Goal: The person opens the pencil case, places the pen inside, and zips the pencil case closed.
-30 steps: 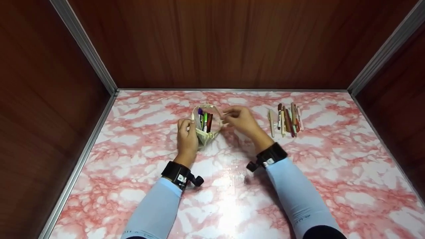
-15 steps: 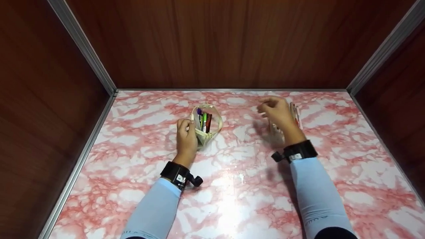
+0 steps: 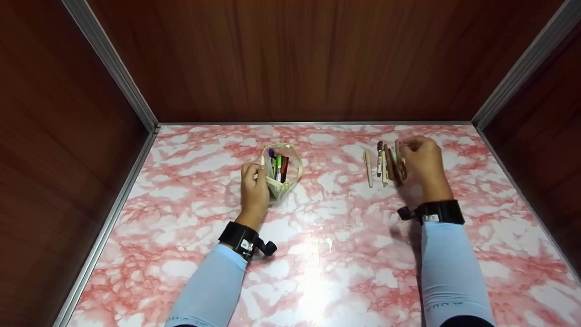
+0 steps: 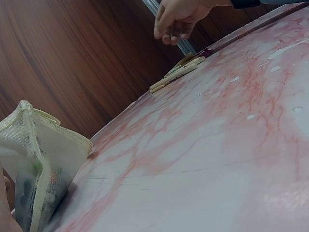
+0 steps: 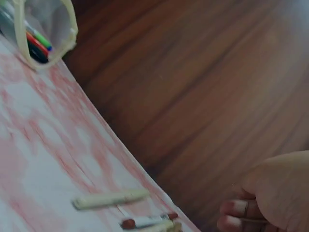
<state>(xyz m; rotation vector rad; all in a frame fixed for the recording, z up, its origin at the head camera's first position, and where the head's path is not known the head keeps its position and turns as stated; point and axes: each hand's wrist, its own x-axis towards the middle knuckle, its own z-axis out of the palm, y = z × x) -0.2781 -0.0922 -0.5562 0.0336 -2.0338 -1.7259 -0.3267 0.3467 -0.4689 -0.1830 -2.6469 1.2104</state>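
Note:
A cream mesh pencil case (image 3: 297, 175) stands unzipped left of centre, with several pens and markers (image 3: 278, 168) inside, among them green, purple and red ones. My left hand (image 3: 255, 188) grips the left side of its opening; in the left wrist view the mesh wall (image 4: 65, 150) rises beside that hand. At the right, my right hand (image 3: 425, 159) hovers above the right end of a row of loose pens (image 3: 389, 165), hiding some of them. Its fingers hang loosely bent, also in the left wrist view, with nothing seen between them.
A beige pen (image 3: 368, 169) lies a little apart at the row's left side, next to a brown-capped white marker (image 3: 379, 159). Dark wood panels (image 3: 290, 59) close off the back and sides of the pink marbled table (image 3: 313, 254).
My right hand has left the pencil case and swung right to the loose pens. My left hand stays on the case, which stands where it was.

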